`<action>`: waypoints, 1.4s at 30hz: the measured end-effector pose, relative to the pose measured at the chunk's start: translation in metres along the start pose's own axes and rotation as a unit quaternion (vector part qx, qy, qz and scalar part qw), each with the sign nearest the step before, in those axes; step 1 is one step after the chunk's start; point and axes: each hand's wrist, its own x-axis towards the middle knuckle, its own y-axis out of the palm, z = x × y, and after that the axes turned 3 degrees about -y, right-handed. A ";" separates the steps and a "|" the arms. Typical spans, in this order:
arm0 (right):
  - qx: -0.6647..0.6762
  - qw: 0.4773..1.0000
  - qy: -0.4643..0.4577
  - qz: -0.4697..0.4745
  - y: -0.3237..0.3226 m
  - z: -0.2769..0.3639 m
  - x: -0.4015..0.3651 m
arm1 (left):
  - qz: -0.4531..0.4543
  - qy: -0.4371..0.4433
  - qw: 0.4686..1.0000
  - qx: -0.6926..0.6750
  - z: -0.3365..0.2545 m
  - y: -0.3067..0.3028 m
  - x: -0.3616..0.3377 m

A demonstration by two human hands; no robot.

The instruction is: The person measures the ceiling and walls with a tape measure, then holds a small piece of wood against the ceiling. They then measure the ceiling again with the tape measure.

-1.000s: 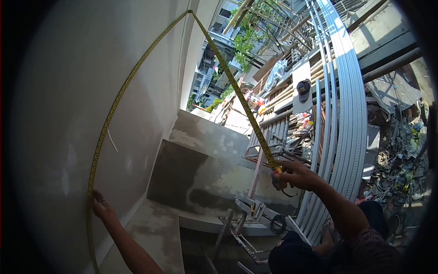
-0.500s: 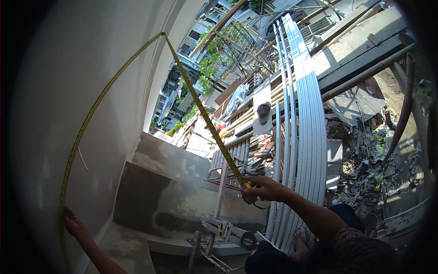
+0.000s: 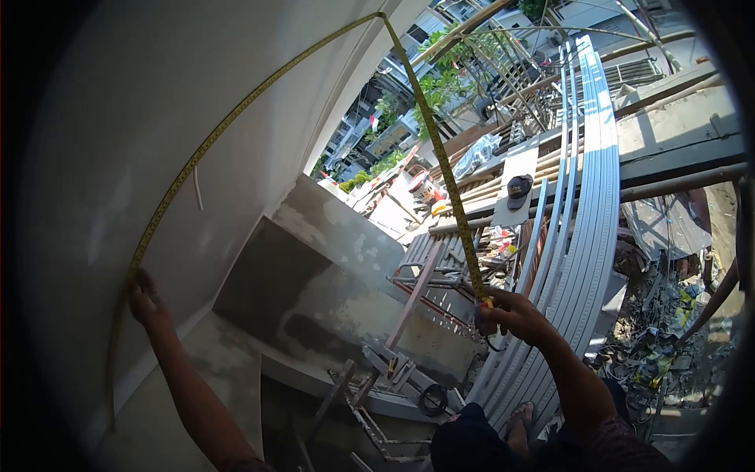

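A yellow tape measure (image 3: 440,141) is pulled out in a long arc. Its blade bows along the white wall, folds sharply near the top, then runs straight down to its case. My right hand (image 3: 511,316) is closed around that case, above the long metal strips. Over on the left, my left hand (image 3: 148,303) is closed at the blade, close against the wall (image 3: 236,181); its fingertips are partly dark. The blade's loose end hangs below this hand, toward the floor.
Long, pale perforated metal strips (image 3: 586,236) run beside my foot (image 3: 519,421). A dark cap (image 3: 519,191) lies on a board. Below stand a paint-splashed metal frame (image 3: 377,433) and a coiled black cable (image 3: 432,400). Rubble (image 3: 668,330) covers the ground at right; poles cross behind.
The view has shifted, so the scene sits further right and slightly lower. My left hand is higher along the wall, with more forearm showing. Both hands still hold the tape measure.
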 end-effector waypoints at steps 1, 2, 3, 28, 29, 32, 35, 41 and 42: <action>0.016 0.999 -0.038 0.000 0.003 -0.007 0.002 | -0.022 0.007 1.000 0.004 -0.003 0.010 -0.010; 0.052 0.998 -0.019 0.015 0.005 0.009 -0.003 | -0.015 0.013 1.000 0.017 -0.010 0.024 -0.032; 0.033 0.999 -0.025 0.013 0.005 0.004 0.001 | -0.017 0.006 0.999 0.029 -0.009 0.021 -0.026; 0.038 0.999 0.001 -0.015 0.013 -0.013 -0.015 | -0.038 -0.003 0.999 0.006 -0.014 0.034 -0.036; 0.041 0.999 -0.001 -0.017 0.012 -0.016 -0.017 | -0.040 -0.004 0.999 0.005 -0.013 0.033 -0.036; 0.045 0.999 0.006 -0.017 0.012 -0.013 -0.027 | -0.038 -0.001 0.999 0.010 -0.015 0.035 -0.038; 0.060 0.998 -0.009 -0.013 0.010 -0.030 -0.037 | -0.031 -0.001 0.999 0.009 -0.017 0.039 -0.044; 0.053 0.998 0.024 -0.012 0.005 -0.029 -0.058 | -0.037 0.000 0.999 -0.001 -0.016 0.040 -0.042; 0.052 0.998 0.024 -0.012 0.005 -0.031 -0.060 | -0.040 -0.002 0.999 -0.007 -0.015 0.040 -0.042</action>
